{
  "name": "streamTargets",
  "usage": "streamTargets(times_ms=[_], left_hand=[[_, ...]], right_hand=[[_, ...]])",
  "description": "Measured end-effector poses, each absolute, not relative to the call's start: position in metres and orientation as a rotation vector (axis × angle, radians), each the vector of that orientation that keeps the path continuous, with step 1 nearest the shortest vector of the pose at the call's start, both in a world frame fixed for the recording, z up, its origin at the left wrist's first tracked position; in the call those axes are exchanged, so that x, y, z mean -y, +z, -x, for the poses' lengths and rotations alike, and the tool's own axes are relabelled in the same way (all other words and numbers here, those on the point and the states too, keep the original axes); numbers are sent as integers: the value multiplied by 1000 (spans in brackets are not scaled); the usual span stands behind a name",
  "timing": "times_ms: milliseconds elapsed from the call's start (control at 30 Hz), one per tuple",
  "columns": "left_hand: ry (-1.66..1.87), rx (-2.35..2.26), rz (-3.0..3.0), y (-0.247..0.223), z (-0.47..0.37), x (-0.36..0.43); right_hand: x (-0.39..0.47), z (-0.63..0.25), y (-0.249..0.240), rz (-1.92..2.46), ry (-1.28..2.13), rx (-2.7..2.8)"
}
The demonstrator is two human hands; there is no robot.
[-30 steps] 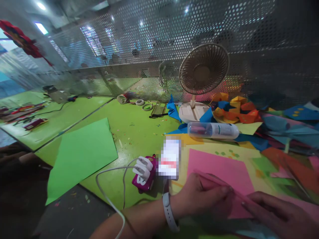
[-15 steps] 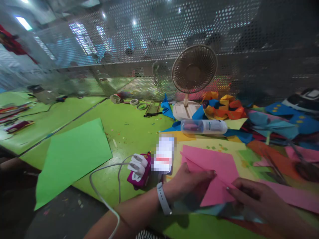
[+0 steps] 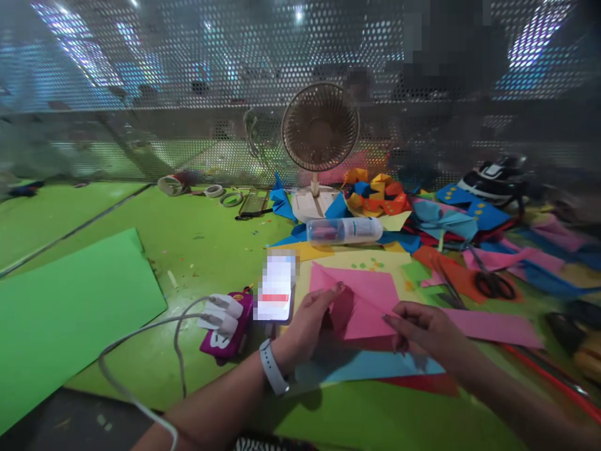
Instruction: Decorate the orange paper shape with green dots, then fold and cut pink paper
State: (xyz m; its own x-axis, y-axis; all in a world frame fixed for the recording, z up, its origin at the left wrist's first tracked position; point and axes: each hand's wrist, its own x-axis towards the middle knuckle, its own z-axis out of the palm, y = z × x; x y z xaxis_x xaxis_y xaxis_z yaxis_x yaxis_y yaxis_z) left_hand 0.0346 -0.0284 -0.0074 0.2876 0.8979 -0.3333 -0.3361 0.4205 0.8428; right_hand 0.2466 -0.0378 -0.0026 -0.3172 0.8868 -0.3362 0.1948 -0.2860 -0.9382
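Observation:
A folded pink sheet of paper [image 3: 366, 304] lies between my hands over yellow and light blue sheets. My left hand [image 3: 312, 316], with a pale watch strap at the wrist, pinches the sheet's left part between thumb and fingers. At the right edge of the same sheet, my right hand [image 3: 417, 329] grips it with thumb and forefinger, the other fingers curled. A lit phone [image 3: 276, 288] lies just left of my left hand. Light blue paper [image 3: 370, 366] shows below the pink sheet.
Chargers with a white cable sit on a purple case [image 3: 228, 329]. Green paper [image 3: 79, 319] lies left. A small fan [image 3: 320, 128] stands behind a clear bottle [image 3: 345, 230]. Scissors [image 3: 493, 285] and coloured scraps cover the right side. A perforated screen [image 3: 188, 144] rises behind.
The view has swung right, so things appear further left. The pink sheet's lower flap, earlier a point hanging down, now looks squarer, and both hands still hold the paper.

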Motion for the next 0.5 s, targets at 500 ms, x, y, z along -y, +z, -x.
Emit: streamTargets(times_ms=[500], left_hand=[[1055, -984, -608, -4, -38, 30]], right_hand=[[53, -251, 3, 821, -304, 2353]])
